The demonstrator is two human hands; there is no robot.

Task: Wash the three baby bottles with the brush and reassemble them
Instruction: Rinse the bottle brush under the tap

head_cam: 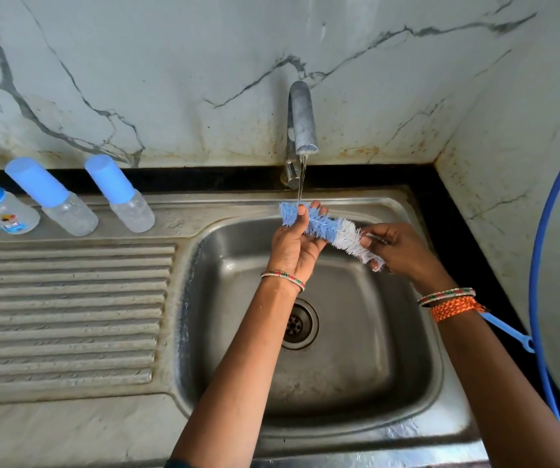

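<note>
Your left hand (297,238) holds the blue bristle end of the brush (331,231) under the thin stream from the tap (302,119), and your right hand (395,246) pinches it where the white bristles end, above the back of the sink (356,383). The brush looks light, soft in the bristles and probably springy, so keep your grip on the stiff stem. The three bottles (130,204) stand capped at the back left of the worktop; they seem light and slippery when wet, so take each by its clear body.
</note>
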